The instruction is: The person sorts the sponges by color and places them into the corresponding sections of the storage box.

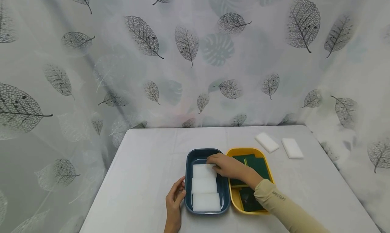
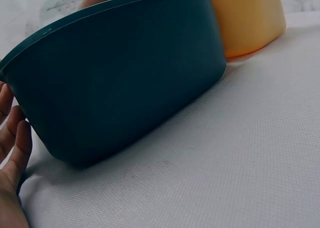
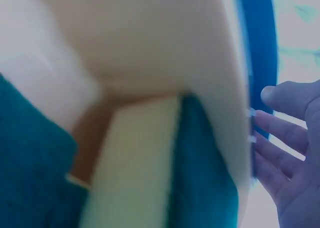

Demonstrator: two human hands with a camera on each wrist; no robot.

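Several white sponges, among them a far one [image 1: 202, 171] and a near one [image 1: 206, 202], lie in a row inside a dark blue basin [image 1: 225, 200]. My right hand [image 1: 228, 166] reaches over the basin's right rim, with its fingers at the far sponge's right end; whether they press on it is hard to see. In the right wrist view its fingers look loosely spread. My left hand [image 1: 174, 199] rests with relaxed fingers against the basin's left outer wall, also seen in the left wrist view. Under my right forearm is a yellow basin [image 1: 236, 199] holding green-and-yellow scouring sponges [image 1: 259, 166].
Two more white sponges, a left one [image 1: 267, 142] and a right one [image 1: 292, 148], lie on the white-covered table [image 1: 146, 178] beyond the yellow basin. A leaf-patterned curtain [image 1: 189, 73] hangs behind the table and along its sides.
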